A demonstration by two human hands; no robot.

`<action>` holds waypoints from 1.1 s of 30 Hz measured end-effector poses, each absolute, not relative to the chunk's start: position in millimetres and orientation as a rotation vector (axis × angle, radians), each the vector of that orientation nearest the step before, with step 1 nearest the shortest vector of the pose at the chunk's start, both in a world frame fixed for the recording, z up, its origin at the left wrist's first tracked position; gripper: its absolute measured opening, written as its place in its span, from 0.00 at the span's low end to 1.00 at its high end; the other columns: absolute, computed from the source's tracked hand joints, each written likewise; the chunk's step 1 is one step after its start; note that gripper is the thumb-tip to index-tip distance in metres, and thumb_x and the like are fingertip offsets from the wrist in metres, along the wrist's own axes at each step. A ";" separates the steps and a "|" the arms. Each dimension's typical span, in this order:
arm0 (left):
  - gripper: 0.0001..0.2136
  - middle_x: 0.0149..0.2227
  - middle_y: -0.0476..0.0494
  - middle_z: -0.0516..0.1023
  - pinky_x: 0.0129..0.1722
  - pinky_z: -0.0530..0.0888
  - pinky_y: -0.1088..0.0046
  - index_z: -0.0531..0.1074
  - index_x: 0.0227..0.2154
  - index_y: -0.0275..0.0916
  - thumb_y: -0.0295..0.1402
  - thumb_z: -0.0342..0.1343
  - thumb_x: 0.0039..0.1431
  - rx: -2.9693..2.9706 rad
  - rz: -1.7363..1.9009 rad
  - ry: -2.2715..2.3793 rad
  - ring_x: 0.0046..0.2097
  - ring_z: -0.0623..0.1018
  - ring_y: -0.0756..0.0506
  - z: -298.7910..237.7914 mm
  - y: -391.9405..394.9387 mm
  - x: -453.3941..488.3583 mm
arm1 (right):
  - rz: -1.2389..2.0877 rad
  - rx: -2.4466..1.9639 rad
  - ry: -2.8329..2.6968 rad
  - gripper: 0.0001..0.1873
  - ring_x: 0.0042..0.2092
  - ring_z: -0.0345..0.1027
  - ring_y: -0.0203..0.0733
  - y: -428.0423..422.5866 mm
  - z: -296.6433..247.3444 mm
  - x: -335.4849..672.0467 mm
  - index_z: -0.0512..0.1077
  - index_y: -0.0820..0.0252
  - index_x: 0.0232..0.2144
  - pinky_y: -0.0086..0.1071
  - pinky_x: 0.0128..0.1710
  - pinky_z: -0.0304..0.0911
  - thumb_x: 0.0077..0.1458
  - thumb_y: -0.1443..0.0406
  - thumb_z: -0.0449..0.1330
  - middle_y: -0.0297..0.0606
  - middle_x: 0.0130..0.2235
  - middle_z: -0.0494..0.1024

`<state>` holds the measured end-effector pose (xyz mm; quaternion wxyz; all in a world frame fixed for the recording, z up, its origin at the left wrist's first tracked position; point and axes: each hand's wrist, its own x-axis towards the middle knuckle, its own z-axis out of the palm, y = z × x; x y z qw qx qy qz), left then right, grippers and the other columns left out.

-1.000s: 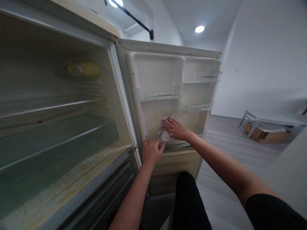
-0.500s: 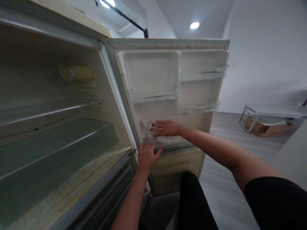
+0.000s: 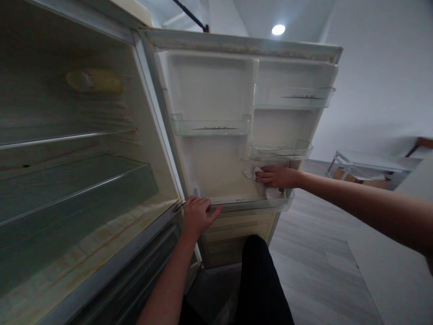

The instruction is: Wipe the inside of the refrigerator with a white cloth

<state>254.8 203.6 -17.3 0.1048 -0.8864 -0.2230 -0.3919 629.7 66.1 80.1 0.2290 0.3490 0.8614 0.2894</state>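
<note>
The fridge door stands wide open in front of me. Under the palm and fingers of my right hand is a crumpled white cloth or tissue, pressed on the door's inner panel at the lower right. A loose end of it hangs below the hand. My left hand is at the hinge-side end of the bottom door bin, fingers curled over its rim and thumb stretched to the right. Its fingertips are partly hidden.
Left of the door is the fridge compartment, with glass shelves and a yellowish lamp cover. Clear bins sit higher on the door. My knee is below it. A low table stands beyond, over a cardboard box.
My right hand has slid the white cloth rightward across the door panel, from the hinge side to the outer side. My left hand stays at the bottom bin. The view has shifted slightly.
</note>
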 end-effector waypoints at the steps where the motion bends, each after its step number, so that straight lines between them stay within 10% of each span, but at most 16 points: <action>1: 0.22 0.23 0.49 0.74 0.44 0.66 0.60 0.64 0.20 0.44 0.52 0.52 0.64 -2.618 -1.152 -0.653 0.31 0.75 0.42 -17.4 203.7 255.2 | 0.774 0.907 2.383 0.15 0.70 0.52 0.55 73.6 73.2 628.1 0.79 0.64 0.44 0.50 0.71 0.48 0.51 0.71 0.68 0.45 0.65 0.68; 17: 0.20 0.23 0.47 0.76 0.43 0.67 0.61 0.65 0.20 0.44 0.49 0.56 0.62 -2.538 -1.192 -0.675 0.32 0.77 0.42 -19.4 201.3 257.5 | 1.019 0.592 2.636 0.11 0.60 0.67 0.50 231.6 11.7 448.7 0.78 0.62 0.44 0.43 0.64 0.57 0.65 0.65 0.57 0.43 0.52 0.79; 25: 0.20 0.23 0.47 0.76 0.43 0.67 0.61 0.67 0.20 0.44 0.50 0.55 0.64 -2.620 -1.170 -0.696 0.32 0.76 0.42 -16.9 200.3 249.7 | 0.742 0.626 2.561 0.13 0.64 0.60 0.45 161.5 26.3 517.9 0.76 0.63 0.46 0.39 0.67 0.52 0.64 0.69 0.55 0.45 0.56 0.74; 33: 0.21 0.23 0.48 0.75 0.45 0.67 0.60 0.66 0.19 0.44 0.50 0.54 0.64 -2.649 -1.183 -0.726 0.32 0.75 0.42 -16.9 198.0 250.5 | 0.337 1.302 2.194 0.12 0.41 0.71 0.42 63.2 29.3 592.9 0.78 0.63 0.30 0.34 0.44 0.63 0.58 0.77 0.56 0.43 0.38 0.79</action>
